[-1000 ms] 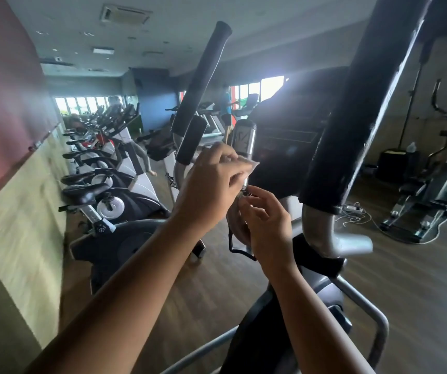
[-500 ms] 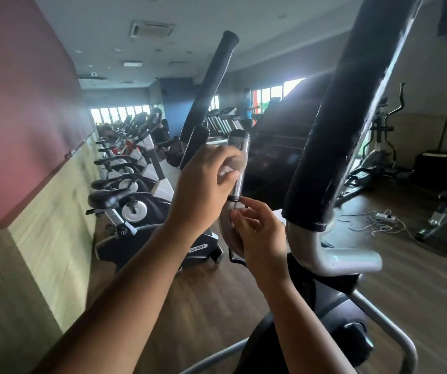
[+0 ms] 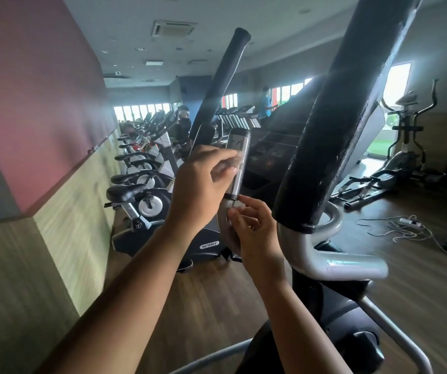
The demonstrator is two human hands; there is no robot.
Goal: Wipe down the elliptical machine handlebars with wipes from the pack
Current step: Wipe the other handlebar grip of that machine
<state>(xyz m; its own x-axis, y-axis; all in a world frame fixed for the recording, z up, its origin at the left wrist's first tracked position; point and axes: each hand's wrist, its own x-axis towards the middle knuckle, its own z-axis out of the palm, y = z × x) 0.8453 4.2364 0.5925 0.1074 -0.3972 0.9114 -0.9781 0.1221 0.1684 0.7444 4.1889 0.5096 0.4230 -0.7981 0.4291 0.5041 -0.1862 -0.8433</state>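
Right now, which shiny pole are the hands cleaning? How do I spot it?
Find the two tall black foam handlebars. Between them stands a short handlebar; the left hand presses a wipe on it, the right hand holds it lower. Only its grip is shiny silver, with a black ring.

Elliptical handlebars: one short silver grip in hand, two long black bars around it.

The silver grip [image 3: 242,157] stands almost upright, leaning slightly right, with a black cap on top and a black ring lower down; below the ring its tube curves downward. The left hand [image 3: 203,184] curls against its upper part, and the right hand [image 3: 254,233] holds the tube just under the ring. Whether a wipe lies under the left fingers is too blurred to tell. The far black bar [image 3: 219,82] rises behind the grip. The near black bar [image 3: 351,117], scuffed, ends on a bent silver tube.
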